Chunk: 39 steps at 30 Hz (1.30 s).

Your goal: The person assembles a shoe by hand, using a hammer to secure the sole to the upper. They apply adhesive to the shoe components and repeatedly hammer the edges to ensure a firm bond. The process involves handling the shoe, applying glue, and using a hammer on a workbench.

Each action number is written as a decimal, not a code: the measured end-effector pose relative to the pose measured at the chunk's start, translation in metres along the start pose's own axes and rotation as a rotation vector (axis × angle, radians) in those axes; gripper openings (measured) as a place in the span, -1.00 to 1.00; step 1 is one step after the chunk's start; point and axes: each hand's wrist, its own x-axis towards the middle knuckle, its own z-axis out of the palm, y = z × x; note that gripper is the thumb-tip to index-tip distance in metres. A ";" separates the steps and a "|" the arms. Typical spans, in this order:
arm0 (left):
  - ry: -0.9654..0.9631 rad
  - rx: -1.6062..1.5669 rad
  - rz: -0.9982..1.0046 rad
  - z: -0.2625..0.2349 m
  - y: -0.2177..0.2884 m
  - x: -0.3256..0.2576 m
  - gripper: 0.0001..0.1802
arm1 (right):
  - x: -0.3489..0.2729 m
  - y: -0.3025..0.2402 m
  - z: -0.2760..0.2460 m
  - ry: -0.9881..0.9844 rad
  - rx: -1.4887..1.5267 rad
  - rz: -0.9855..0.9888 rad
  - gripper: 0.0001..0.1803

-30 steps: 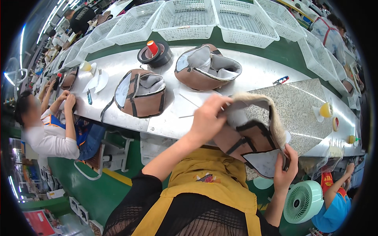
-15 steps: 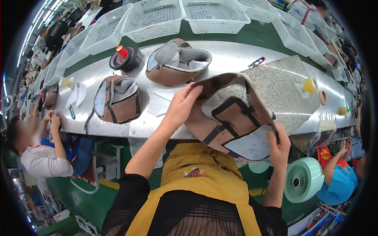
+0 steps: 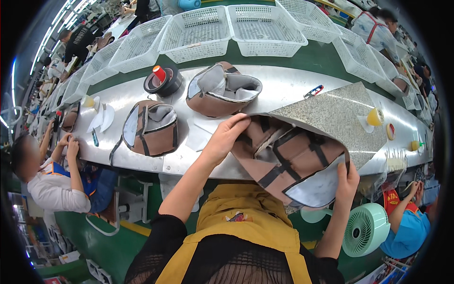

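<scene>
Between my hands is a brown bag piece [image 3: 302, 156] with black tape strips and a white panel on its lower side. The fingers of my left hand [image 3: 227, 138] pinch its upper left edge. My right hand [image 3: 347, 181] grips its right edge, thumb on the near face. The piece hangs tilted above the front of the metal table [image 3: 156, 163], partly over a speckled stone slab [image 3: 326, 106]. Left of it stands a brown bag body [image 3: 161, 138] with grey lining. A similar bag body [image 3: 208, 106] sits farther back.
A black tape roll [image 3: 172, 86] holds an orange cone [image 3: 159, 72]. A red-and-blue cutter [image 3: 313, 91] and a yellow tape roll [image 3: 375, 117] lie to the right. White baskets [image 3: 196, 53] line the back. A green fan [image 3: 364, 229] is at right; co-workers sit left [image 3: 61, 191] and right [image 3: 402, 232].
The bag piece's raised far edge has come down and lies flatter over its inside. Both hands keep their holds. The whole view has shifted, so the table appears slightly lower.
</scene>
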 end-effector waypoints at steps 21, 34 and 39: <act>0.079 -0.490 -0.167 0.008 0.026 0.007 -0.53 | 0.048 0.039 0.019 -0.202 0.382 0.161 -0.77; 0.149 -0.529 -0.198 0.013 0.004 0.011 -0.60 | 0.039 0.055 0.020 -0.248 0.503 0.246 -0.77; 0.108 -0.599 -0.247 0.014 0.002 0.013 -0.59 | 0.044 0.060 0.028 -0.294 0.618 0.291 -0.73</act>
